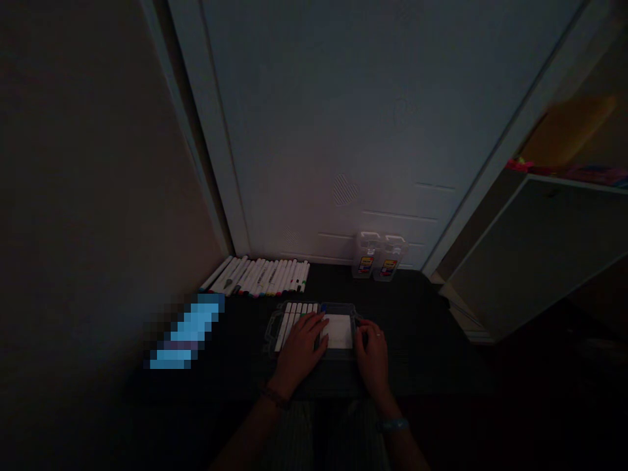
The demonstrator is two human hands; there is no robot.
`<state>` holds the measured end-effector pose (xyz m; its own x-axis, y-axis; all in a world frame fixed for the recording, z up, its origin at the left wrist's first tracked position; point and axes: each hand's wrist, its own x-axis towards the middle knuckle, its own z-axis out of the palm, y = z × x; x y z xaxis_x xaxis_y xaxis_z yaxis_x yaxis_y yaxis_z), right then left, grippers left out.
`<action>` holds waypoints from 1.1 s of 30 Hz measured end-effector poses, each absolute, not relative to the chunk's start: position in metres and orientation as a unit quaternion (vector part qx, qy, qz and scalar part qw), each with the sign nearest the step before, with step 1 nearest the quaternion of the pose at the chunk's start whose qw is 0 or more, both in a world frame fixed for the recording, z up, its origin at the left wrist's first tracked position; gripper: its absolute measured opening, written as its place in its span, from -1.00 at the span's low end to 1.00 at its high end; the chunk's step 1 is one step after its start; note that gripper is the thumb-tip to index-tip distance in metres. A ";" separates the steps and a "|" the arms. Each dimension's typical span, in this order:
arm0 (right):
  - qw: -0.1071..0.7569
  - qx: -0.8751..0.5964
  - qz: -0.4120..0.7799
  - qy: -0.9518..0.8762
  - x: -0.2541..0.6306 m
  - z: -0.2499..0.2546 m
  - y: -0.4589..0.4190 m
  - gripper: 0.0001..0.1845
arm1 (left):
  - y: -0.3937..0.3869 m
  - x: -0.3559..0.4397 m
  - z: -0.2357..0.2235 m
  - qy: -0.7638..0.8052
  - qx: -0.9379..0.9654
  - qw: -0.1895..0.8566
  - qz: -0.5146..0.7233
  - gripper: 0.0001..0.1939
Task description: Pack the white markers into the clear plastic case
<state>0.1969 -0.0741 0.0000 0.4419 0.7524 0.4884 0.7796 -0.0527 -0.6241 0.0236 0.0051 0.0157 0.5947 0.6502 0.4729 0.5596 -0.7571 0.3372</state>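
Observation:
An open clear plastic case lies near the front of the dark table. White markers stand side by side in its left half, and a white card or insert fills much of the right half. My left hand rests across the middle of the case, over the markers, its fingers stretched out and reaching the card's left edge. At the case's right edge, my right hand has its fingers curled against the rim. Dim light hides the exact fingertip contact. A small blue piece shows at the case's middle.
A row of white markers lies at the back left of the dark table. Two clear containers with labels stand against the panel behind. A blurred bright blue patch is at the left, and a cabinet at the right.

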 end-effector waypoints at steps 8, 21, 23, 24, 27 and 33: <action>0.441 -0.722 -0.036 -0.532 0.199 -0.003 -0.073 -0.78 | 0.005 0.023 0.015 0.337 0.888 0.074 0.304 -0.64; 0.441 -0.725 -0.027 -0.528 0.197 -0.002 -0.073 -0.79 | 0.005 0.023 0.016 0.339 0.887 0.078 0.304 -0.64; 0.442 -0.725 -0.026 -0.527 0.197 -0.002 -0.073 -0.78 | 0.005 0.023 0.016 0.341 0.887 0.078 0.301 -0.64; 0.442 -0.725 -0.026 -0.527 0.197 -0.002 -0.073 -0.78 | 0.005 0.023 0.016 0.341 0.888 0.078 0.299 -0.64; 0.439 -0.727 -0.029 -0.527 0.197 -0.003 -0.073 -0.79 | 0.005 0.023 0.016 0.342 0.888 0.077 0.296 -0.63; 0.434 -0.728 -0.029 -0.531 0.198 -0.004 -0.073 -0.81 | 0.005 0.023 0.016 0.345 0.889 0.079 0.290 -0.64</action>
